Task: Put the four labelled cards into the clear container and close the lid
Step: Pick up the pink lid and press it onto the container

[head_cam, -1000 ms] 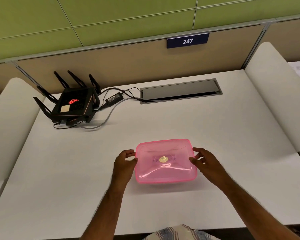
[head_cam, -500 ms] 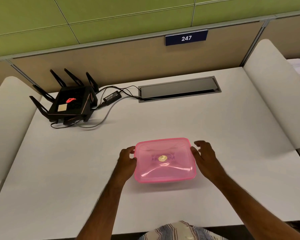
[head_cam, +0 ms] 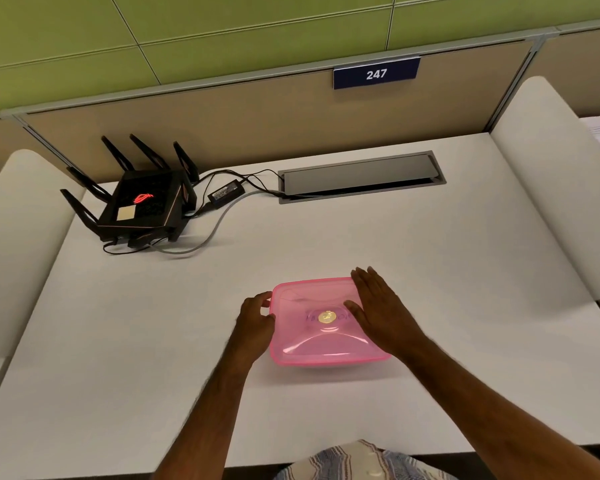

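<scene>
White desk (head_cam: pixel 430 271), seen from the head camera. Pink translucent container (head_cam: pixel 323 323) sits on it near the front edge, straight ahead of the person, lid (head_cam: pixel 312 299) on. Long axis runs left to right, so each short end faces one hand. No cards are visible on the desk; contents cannot be read through the pink plastic, only a round gold spot at the lid centre.

Right hand (head_cam: pixel 378 310): flat, fingers extended, palm down on the right half of the lid, grasping nothing. It is the hand over the lid.

Left hand (head_cam: pixel 257 320): loosely curled against the left short end, fingertips touching the rim; whether it actually grips, cannot tell.

Judgement: lid-closing step; a downward press from the right palm with the left bracing would seat it.
</scene>
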A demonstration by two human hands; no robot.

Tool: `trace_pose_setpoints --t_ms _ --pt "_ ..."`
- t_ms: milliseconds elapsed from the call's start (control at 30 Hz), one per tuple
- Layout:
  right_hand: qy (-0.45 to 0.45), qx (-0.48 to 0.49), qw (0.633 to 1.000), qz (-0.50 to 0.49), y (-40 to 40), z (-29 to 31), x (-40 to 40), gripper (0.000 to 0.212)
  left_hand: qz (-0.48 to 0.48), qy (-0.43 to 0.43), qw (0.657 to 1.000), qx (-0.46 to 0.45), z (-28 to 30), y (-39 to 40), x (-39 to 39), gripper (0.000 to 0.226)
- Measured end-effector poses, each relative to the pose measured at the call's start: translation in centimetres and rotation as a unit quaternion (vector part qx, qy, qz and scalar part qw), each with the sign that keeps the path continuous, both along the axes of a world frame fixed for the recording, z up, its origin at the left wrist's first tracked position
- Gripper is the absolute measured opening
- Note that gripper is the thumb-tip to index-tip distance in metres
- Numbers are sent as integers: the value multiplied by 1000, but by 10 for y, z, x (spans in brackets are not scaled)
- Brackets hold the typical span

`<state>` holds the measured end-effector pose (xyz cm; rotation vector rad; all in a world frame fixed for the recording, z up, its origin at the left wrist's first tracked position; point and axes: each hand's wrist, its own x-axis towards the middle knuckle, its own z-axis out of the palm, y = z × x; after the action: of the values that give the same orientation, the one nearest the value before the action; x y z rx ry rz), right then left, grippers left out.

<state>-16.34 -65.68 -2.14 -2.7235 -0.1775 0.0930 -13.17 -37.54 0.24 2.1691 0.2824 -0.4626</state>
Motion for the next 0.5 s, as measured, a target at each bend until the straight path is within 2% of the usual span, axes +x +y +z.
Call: trace_pose_setpoints --t_ms 300,500 --pt "-14 -18 1000 6 0 -5 -2 74 19 18 998 -59 4 1 -3 46" --pt "-10 -27 1000 6 -3 -10 -3 70 90 63 986 -128 -9 11 -27 25"
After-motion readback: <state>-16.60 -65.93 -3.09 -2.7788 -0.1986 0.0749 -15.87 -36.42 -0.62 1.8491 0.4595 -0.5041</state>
